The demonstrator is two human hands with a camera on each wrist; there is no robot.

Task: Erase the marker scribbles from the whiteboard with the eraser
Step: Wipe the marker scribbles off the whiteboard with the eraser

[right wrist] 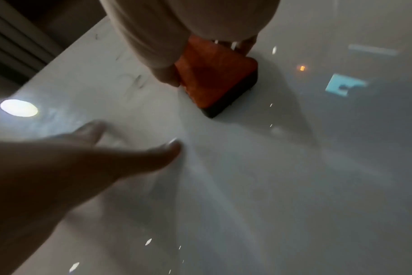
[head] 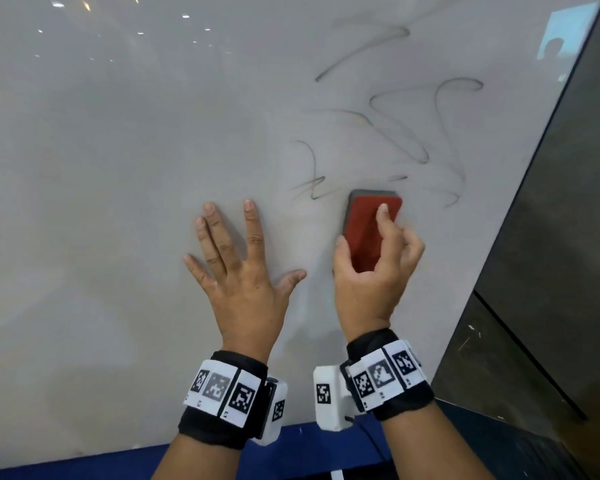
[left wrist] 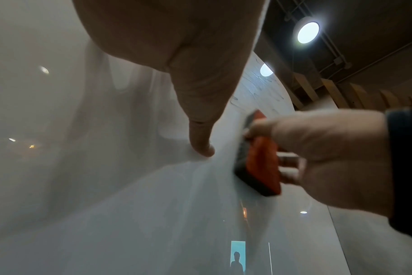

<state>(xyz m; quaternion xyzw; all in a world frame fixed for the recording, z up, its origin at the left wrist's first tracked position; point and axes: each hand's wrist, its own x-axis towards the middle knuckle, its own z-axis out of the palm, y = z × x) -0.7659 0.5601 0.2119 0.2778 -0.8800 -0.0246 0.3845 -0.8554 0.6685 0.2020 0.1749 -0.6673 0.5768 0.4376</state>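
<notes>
Head view: the right hand (head: 371, 271) grips the eraser (head: 369, 230), its long axis running away from the wrist; the scribbles (head: 413, 133) lie just beyond its fingers (head: 383, 216). The left hand (head: 243, 271) presses flat, fingers spread, on the whiteboard (head: 118, 168).

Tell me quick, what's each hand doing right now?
Left hand: open, fingers spread, flat on the whiteboard.
Right hand: gripping the red eraser, which is pressed against the whiteboard just below the scribbles.

A dark ceiling (left wrist: 365, 37) is lit by a round lamp (left wrist: 308, 32); wooden slats (left wrist: 341, 94) are ranged below.
</notes>
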